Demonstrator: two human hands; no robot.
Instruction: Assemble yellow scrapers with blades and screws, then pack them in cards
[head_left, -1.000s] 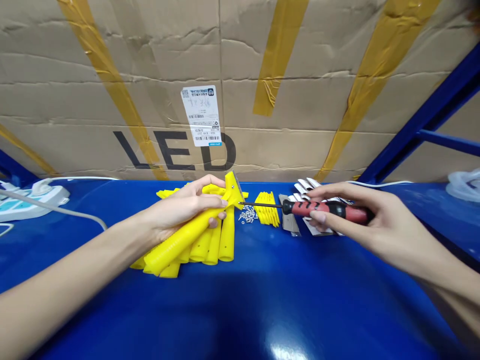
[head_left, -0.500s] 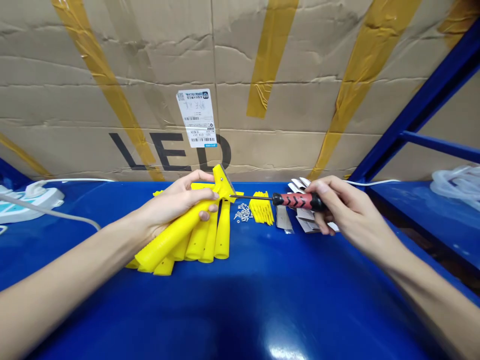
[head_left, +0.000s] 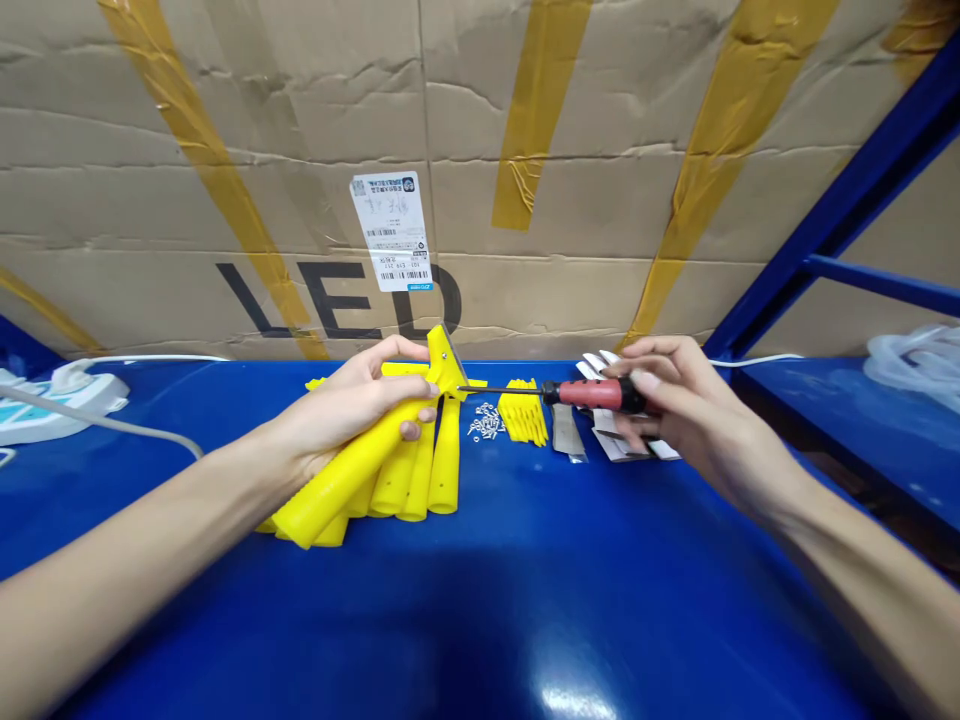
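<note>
Fingers (head_left: 645,385) pinch red screwdriver (head_left: 592,393); left hand (head_left: 352,405) grips yellow scraper (head_left: 360,465); carton (head_left: 337,300) reads "LED".

Head view, down over bench (head_left: 525,600).

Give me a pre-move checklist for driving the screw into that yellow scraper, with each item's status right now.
1. Left hand grips the yellow scraper firmly: ok.
2. Right hand holds the screwdriver by its red handle: ok.
3. Screwdriver tip meets the scraper head: ok, they appear to touch.
4. Screw seated under the tip: cannot tell, too small.
5. Spare screws within reach on the blue table: ok.
6. Shaft clear of the loose yellow parts: ok, it passes above them.
</note>
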